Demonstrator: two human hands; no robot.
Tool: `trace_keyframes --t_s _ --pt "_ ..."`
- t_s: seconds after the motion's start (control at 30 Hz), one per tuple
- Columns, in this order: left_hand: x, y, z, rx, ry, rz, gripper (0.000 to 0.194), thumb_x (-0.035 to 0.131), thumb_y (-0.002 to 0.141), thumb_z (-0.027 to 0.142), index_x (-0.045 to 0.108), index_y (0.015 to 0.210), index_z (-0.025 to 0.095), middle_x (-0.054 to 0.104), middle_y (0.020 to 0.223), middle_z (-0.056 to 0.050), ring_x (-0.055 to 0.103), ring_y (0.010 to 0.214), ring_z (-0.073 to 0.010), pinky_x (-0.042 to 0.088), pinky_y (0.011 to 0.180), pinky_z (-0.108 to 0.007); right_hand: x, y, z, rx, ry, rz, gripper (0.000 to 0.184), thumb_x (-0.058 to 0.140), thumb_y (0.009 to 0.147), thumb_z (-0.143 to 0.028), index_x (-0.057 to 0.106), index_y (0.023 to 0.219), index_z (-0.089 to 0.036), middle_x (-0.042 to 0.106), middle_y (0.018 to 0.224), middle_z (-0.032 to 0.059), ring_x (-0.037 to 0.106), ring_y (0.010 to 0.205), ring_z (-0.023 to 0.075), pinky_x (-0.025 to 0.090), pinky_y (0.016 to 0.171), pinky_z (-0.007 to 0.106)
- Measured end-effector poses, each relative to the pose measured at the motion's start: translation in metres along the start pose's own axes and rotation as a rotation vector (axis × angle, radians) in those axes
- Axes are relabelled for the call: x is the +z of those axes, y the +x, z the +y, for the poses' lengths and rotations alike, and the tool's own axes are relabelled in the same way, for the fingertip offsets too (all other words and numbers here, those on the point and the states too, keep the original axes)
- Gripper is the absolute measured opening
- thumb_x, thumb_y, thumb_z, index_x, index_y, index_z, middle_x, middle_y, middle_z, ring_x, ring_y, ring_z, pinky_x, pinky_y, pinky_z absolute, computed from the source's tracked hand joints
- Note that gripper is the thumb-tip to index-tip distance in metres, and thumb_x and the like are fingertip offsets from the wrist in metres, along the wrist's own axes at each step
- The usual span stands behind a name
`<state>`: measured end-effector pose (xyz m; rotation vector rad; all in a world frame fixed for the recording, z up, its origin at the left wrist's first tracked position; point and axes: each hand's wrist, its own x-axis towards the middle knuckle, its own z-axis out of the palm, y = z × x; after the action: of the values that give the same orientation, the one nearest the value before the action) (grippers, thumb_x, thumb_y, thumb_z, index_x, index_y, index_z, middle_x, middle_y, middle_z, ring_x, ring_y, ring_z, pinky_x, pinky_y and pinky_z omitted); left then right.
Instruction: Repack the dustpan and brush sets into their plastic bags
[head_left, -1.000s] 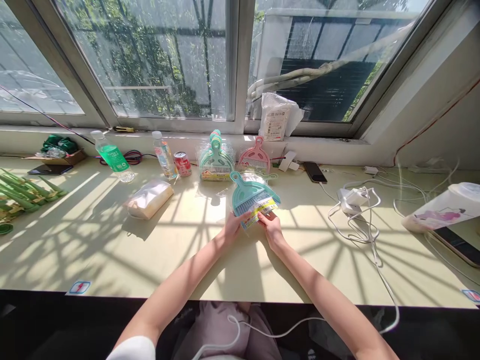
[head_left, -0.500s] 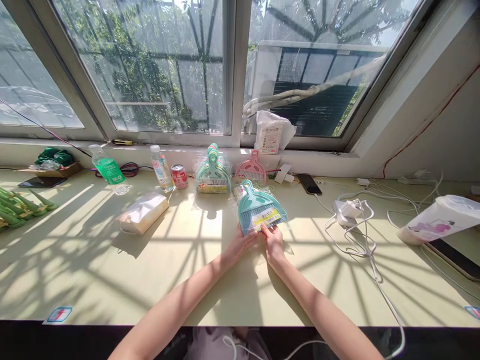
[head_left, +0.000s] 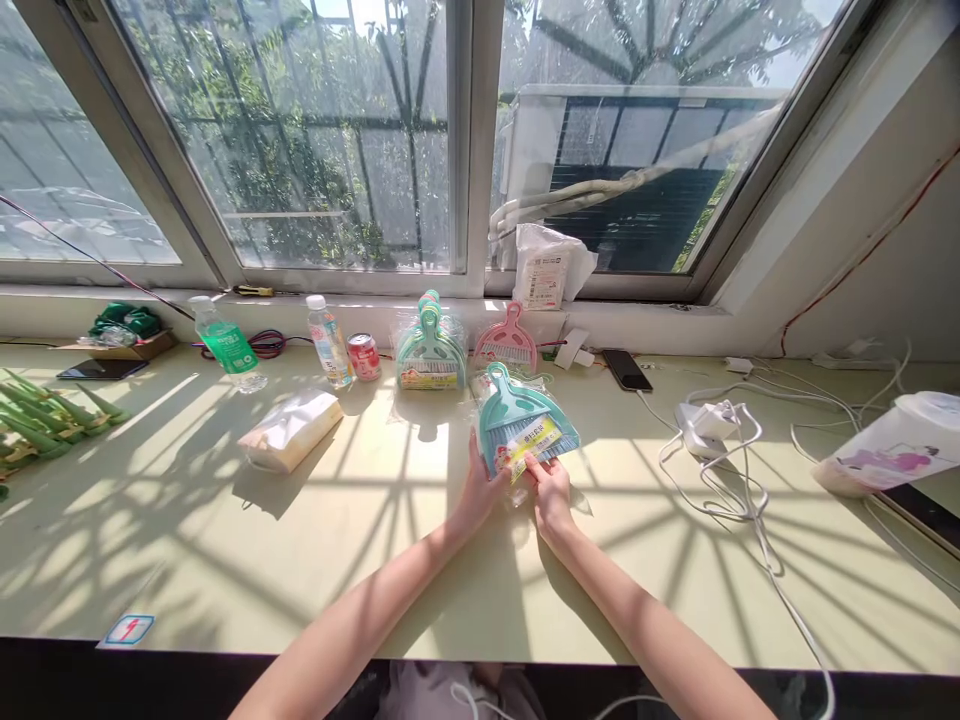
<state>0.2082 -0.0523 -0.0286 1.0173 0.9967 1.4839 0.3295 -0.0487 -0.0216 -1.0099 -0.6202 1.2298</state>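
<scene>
A teal mini dustpan and brush set (head_left: 517,415) in a clear plastic bag with a yellow label is tilted above the table, its handle pointing away from me. My left hand (head_left: 482,485) grips its lower left edge. At the lower front edge my right hand (head_left: 551,492) pinches the packaging, thumb over the label. Behind it, a pink dustpan set (head_left: 508,342) leans by the wall. To the left stands a stack of packed dustpan sets (head_left: 431,352), the front one green, with more handles showing behind.
On the left are a tissue pack (head_left: 291,430), a green-labelled bottle (head_left: 227,347), another bottle (head_left: 328,343) and a red can (head_left: 364,357). On the right lie a phone (head_left: 627,370), a power strip (head_left: 701,430) with tangled white cables, and a tilted white cup (head_left: 892,440).
My left hand has shifted up along the dustpan set's left edge. The label now shows more fully. The whole view has moved slightly.
</scene>
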Motion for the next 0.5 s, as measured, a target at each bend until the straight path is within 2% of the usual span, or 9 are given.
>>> trace_keyframes --t_s 0.1,0.2,0.33,0.4,0.5 --pt "-0.0017 0.0036 0.0018 -0.103 -0.074 0.029 0.124 0.096 0.08 0.034 0.024 0.181 0.029 0.075 0.142 -0.017 0.069 0.141 -0.0403 0.056 0.119 -0.058 0.0012 -0.0012 -0.0025 0.018 0.012 -0.007 0.05 0.099 0.064 -0.045 0.071 0.103 -0.029 0.086 0.11 0.0089 0.082 0.118 0.0357 0.072 0.098 0.045" --pt "-0.0029 0.0041 0.0037 -0.094 -0.099 0.129 0.123 0.094 0.083 0.034 0.022 0.182 0.029 0.069 0.154 -0.02 0.063 0.149 -0.0419 0.057 0.117 -0.055 0.0042 -0.004 -0.0048 0.021 0.004 -0.049 0.051 0.099 0.065 -0.045 0.071 0.105 -0.03 0.086 0.112 0.0087 0.081 0.122 0.0365 0.072 0.1 0.05" --pt "-0.0024 0.0 0.0061 -0.097 -0.112 0.078 0.111 0.095 0.083 0.035 0.037 0.177 0.032 0.069 0.155 -0.019 0.065 0.147 -0.0418 0.061 0.108 -0.048 0.0043 -0.0066 -0.0055 0.024 0.001 -0.063 0.049 0.098 0.067 -0.044 0.072 0.106 -0.031 0.087 0.112 0.0074 0.081 0.122 0.0364 0.072 0.1 0.051" --pt "-0.002 -0.0017 0.0077 -0.056 -0.084 0.046 0.1 0.093 0.083 0.034 0.046 0.171 0.031 0.07 0.154 -0.016 0.066 0.145 -0.0393 0.058 0.115 -0.048 0.0029 -0.0064 -0.0043 0.039 0.003 -0.042 0.046 0.097 0.067 -0.043 0.071 0.104 -0.032 0.086 0.115 0.007 0.082 0.121 0.0359 0.073 0.097 0.049" --pt "-0.0027 -0.0022 0.0094 0.007 -0.052 0.041 0.088 0.089 0.084 0.032 0.053 0.164 0.029 0.066 0.159 -0.016 0.058 0.154 -0.0396 0.047 0.129 -0.047 0.002 -0.0045 -0.0021 0.07 0.018 -0.015 0.042 0.094 0.068 -0.041 0.071 0.101 -0.031 0.086 0.118 0.0062 0.082 0.118 0.0341 0.073 0.094 0.044"
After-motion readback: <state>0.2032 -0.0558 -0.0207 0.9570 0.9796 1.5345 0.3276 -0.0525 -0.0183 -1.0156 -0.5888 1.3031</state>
